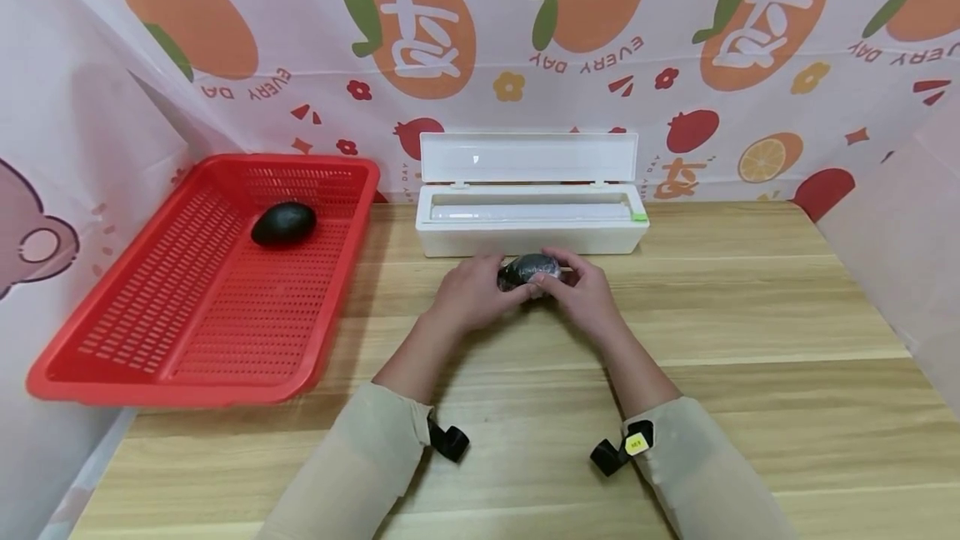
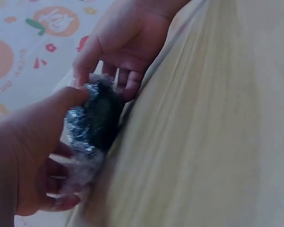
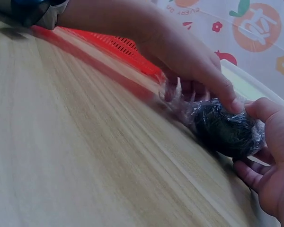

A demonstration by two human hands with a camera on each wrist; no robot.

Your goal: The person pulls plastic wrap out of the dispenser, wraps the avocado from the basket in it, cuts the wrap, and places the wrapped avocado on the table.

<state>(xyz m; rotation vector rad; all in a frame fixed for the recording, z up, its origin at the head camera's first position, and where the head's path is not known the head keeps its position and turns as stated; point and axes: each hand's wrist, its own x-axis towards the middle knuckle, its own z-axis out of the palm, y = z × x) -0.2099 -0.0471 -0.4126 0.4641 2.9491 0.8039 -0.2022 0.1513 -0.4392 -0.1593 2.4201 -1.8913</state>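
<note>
A dark avocado [image 1: 529, 267] wrapped in clear cling film is held between both hands, low over the wooden table. My left hand [image 1: 474, 294] grips its left end, with the thumb lying on the film, as the left wrist view shows. At the other end my right hand [image 1: 587, 290] pinches the fruit between thumb and fingers. Loose, crumpled film [image 3: 180, 101] sticks out on the left hand's side. Right behind the hands stands a white cling film box [image 1: 532, 236], its lid raised and a roll [image 1: 528, 212] lying inside.
To the left, a red plastic basket [image 1: 327, 332] with slotted walls holds one unwrapped dark avocado [image 1: 284, 224]. A fruit-printed cloth [image 1: 510, 107] hangs behind the wooden table [image 1: 750, 340]. Black straps [image 1: 450, 442] hang at the sleeve cuffs.
</note>
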